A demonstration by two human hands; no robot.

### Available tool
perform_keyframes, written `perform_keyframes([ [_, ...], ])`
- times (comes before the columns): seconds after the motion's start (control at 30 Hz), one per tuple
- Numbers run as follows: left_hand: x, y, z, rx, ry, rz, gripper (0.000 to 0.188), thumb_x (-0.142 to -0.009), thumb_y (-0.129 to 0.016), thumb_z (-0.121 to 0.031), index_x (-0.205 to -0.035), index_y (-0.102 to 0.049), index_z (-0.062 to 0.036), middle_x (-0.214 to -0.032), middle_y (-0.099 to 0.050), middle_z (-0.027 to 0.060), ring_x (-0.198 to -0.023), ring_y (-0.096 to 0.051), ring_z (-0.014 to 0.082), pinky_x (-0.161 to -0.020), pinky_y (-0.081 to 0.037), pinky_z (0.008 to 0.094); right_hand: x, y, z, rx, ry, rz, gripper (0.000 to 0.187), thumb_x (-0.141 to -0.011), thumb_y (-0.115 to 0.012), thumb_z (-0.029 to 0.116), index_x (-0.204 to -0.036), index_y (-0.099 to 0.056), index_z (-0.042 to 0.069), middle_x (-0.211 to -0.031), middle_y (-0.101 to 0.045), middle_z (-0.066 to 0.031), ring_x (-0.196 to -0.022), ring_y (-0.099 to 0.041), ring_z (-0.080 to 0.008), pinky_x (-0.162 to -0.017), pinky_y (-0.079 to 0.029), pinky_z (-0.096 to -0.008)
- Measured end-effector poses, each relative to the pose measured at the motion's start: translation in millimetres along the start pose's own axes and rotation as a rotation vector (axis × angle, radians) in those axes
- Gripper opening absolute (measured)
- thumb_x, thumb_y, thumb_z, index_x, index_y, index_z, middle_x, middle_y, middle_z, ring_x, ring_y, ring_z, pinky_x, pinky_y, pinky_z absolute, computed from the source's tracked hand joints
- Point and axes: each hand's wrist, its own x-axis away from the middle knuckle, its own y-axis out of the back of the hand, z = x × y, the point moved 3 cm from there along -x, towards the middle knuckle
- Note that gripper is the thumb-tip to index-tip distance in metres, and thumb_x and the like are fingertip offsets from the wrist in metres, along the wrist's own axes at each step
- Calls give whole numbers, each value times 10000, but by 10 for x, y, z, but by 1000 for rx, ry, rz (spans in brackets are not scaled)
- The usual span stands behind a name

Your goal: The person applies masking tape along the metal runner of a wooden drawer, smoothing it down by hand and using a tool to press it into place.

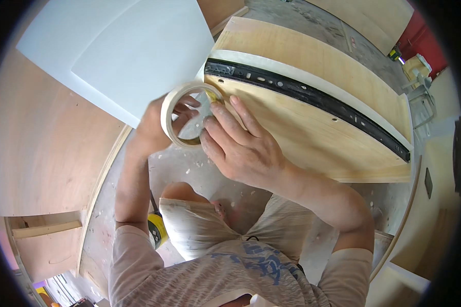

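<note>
My left hand (pixel 154 126) is closed around the far-left side of a roll of white masking tape (pixel 166 110), its fingertips showing through the roll's open centre. The roll stands tilted, its hollow core facing me. From the right, my right hand (pixel 243 146) reaches across to the roll's right edge, thumb and forefinger drawn together there and the other fingers stretched past it. A yellow patch shows on the core's inner side. Just behind both hands lies a pale plywood drawer or box (pixel 292 120) with a black metal drawer slide (pixel 305 94) along its side.
A white panel (pixel 133 56) leans at the upper left beside a large plywood sheet (pixel 41 148). On the grey, paint-spotted floor by my leg is a yellow and black tape measure (pixel 157 230). Pale wooden cabinet parts (pixel 430 225) stand on the right.
</note>
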Motion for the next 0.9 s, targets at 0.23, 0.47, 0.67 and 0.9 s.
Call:
perform_keyframes([
  [0.23, -539, 290, -238, 265, -93, -84, 447, -831, -545, 115, -1266, -527, 15, -1183, -608, 89, -1091, -595, 190, -933, -463, 309, -224, 342, -32, -172, 9, 189, 141, -825, -592, 167, -873, -606, 36, -865, -601, -94, -1038, -561, -269, -1063, -354, -520],
  [0.47, -703, 214, -343, 380, -213, 135, 655, -692, -471, 191, -1333, -445, 55, -1218, -584, 148, -1223, -507, 257, -1001, -414, 365, -244, 546, -211, -288, -29, 199, 194, -759, -682, 136, -864, -570, 17, -831, -577, -119, -960, -574, -294, -1017, -394, -566],
  [0.67, -735, 183, -127, 434, -236, 183, 713, -690, -571, 118, -1378, -401, 50, -1188, -595, 136, -1198, -513, 255, -1064, -341, 392, -274, 618, -286, -311, 7, 242, 253, -754, -704, 151, -902, -547, 21, -859, -558, -135, -969, -562, -302, -1026, -384, -578],
  [0.9, -712, 108, -73, 503, -342, 178, 745, -737, -673, 40, -1414, -361, 38, -1175, -597, 116, -1186, -514, 239, -1076, -326, 408, -423, 758, -378, -431, -33, 265, 292, -754, -690, 122, -964, -525, 5, -887, -559, -157, -920, -569, -334, -1000, -410, -571],
])
